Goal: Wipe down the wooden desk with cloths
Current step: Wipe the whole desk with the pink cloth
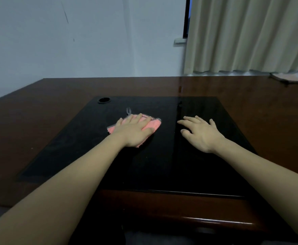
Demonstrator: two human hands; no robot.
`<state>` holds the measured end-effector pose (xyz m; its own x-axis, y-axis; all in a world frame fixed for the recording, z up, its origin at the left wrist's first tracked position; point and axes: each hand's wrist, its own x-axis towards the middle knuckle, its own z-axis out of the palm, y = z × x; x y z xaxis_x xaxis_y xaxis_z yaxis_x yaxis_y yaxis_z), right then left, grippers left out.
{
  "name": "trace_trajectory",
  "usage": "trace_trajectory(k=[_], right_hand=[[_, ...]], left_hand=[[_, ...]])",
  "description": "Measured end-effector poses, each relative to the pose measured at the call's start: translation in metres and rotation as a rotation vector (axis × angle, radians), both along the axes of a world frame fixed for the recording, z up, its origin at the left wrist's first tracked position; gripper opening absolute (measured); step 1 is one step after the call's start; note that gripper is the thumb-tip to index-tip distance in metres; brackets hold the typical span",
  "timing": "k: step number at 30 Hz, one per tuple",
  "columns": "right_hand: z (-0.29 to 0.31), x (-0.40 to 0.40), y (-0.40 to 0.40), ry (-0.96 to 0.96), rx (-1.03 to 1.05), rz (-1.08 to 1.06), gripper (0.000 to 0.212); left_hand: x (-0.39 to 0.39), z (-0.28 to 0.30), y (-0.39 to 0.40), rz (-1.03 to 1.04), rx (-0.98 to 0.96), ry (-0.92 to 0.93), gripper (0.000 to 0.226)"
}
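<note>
Left hand (133, 129) presses flat, fingers straight, on soft pink fluffy cloth (153, 125) lying on the black glossy inlay of the brown wooden desk (250, 106), right hand (202, 132) empty, fingers relaxed; cloth looks light, limp, best palmed mid-fold.

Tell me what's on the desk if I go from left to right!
Round cable hole → pink cloth under the left hand → right hand flat on the black panel → second cloth at the far right corner.
</note>
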<state>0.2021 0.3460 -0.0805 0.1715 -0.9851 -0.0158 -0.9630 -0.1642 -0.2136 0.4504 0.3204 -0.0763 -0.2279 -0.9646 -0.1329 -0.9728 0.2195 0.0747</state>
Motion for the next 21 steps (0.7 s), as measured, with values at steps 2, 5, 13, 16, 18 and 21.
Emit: trace_trajectory(k=[2, 5, 13, 16, 18, 21], right_hand=[[0.000, 0.000, -0.001, 0.005, 0.002, 0.000, 0.051], [-0.001, -0.001, -0.002, 0.010, 0.008, 0.004, 0.052], [-0.002, -0.002, -0.002, 0.018, 0.011, 0.016, 0.052], [-0.002, -0.001, -0.002, 0.024, 0.012, 0.008, 0.052], [-0.003, -0.001, -0.002, 0.022, 0.015, 0.003, 0.052], [-0.002, 0.000, -0.001, 0.016, 0.024, -0.001, 0.054]], left_hand=[[0.004, 0.002, 0.038, -0.096, 0.017, -0.012, 0.059], [0.009, 0.002, 0.102, -0.187, 0.027, -0.009, 0.059], [0.005, 0.001, 0.145, -0.123, 0.049, 0.023, 0.059], [0.009, 0.002, 0.101, -0.047, 0.034, -0.006, 0.059], [0.007, 0.002, 0.067, 0.027, 0.029, -0.002, 0.060], [-0.001, 0.004, 0.035, 0.113, 0.031, 0.015, 0.060]])
